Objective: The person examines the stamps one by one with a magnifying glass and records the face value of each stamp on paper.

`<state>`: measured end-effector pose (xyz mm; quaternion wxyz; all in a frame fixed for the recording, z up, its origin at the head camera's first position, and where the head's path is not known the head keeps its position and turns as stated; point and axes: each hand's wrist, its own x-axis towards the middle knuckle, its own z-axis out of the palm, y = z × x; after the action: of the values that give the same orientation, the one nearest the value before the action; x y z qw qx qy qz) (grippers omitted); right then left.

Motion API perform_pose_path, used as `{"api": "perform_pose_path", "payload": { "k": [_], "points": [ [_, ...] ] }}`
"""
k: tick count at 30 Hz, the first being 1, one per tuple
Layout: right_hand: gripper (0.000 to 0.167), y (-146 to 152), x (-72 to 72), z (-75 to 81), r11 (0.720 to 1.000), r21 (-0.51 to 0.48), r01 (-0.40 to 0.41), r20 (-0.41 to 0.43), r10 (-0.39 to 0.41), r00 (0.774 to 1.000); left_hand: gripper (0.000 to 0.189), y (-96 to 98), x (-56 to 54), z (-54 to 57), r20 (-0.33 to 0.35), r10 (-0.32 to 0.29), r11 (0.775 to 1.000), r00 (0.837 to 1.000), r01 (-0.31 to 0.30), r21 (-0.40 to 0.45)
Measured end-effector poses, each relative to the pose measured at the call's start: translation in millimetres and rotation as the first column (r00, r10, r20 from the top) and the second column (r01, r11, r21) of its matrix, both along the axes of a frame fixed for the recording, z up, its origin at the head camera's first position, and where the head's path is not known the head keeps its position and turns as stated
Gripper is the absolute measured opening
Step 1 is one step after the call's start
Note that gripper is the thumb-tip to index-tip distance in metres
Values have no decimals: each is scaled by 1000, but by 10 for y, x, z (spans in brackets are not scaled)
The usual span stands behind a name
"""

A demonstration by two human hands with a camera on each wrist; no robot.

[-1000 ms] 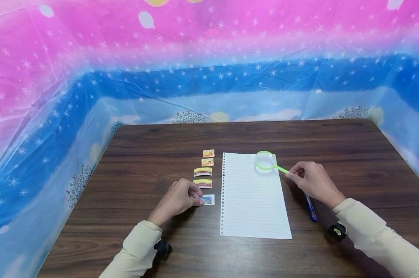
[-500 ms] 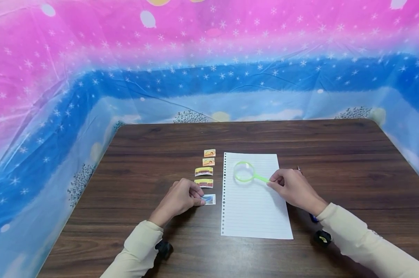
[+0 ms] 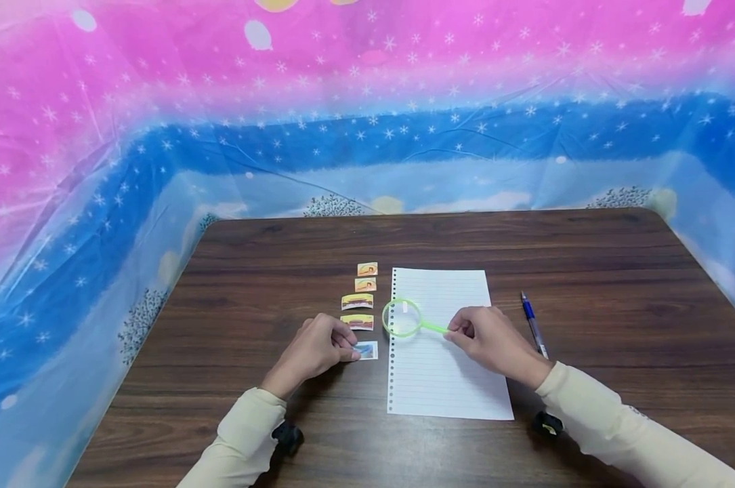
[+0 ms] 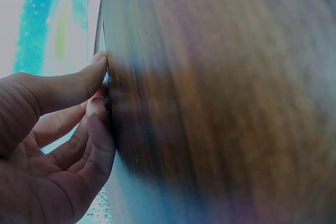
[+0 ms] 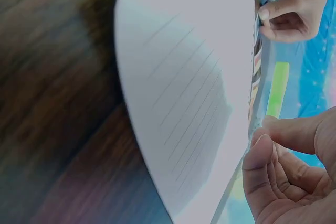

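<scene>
My left hand (image 3: 313,347) is at the left edge of a small blue picture stamp (image 3: 369,350), thumb and fingertips pinching it at the table. In the left wrist view the thumb (image 4: 79,85) and curled fingers meet the tabletop, the stamp seen almost edge-on. My right hand (image 3: 495,341) pinches the end of a light green magnifying glass (image 3: 433,327) by its handle. Its round lens hangs over the left punched edge of a lined white sheet (image 3: 446,386). In the right wrist view the green handle (image 5: 278,88) rises from between thumb and index finger.
Above the blue stamp lie two yellow-and-red stamps (image 3: 357,301) and two small orange stamps (image 3: 367,270) in a column. A blue pen (image 3: 533,322) lies right of the sheet. Patterned cloth (image 3: 355,142) hangs behind the brown wooden table (image 3: 251,271).
My right hand has carried the magnifying glass leftward and slightly nearer, from the sheet's top right to its left edge, uncovering more of the pen. The left hand has stayed at the blue stamp.
</scene>
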<state>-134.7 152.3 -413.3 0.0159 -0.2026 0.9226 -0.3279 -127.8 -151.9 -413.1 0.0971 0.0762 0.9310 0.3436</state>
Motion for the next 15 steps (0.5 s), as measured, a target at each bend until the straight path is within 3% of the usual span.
{"api": "perform_pose_path", "payload": {
  "k": [15],
  "points": [
    [5, -224, 73, -22, 996, -37, -78, 6, 78, 997, 14, 8, 0, 10, 10, 2, 1000, 1000, -2, -8]
  ]
}}
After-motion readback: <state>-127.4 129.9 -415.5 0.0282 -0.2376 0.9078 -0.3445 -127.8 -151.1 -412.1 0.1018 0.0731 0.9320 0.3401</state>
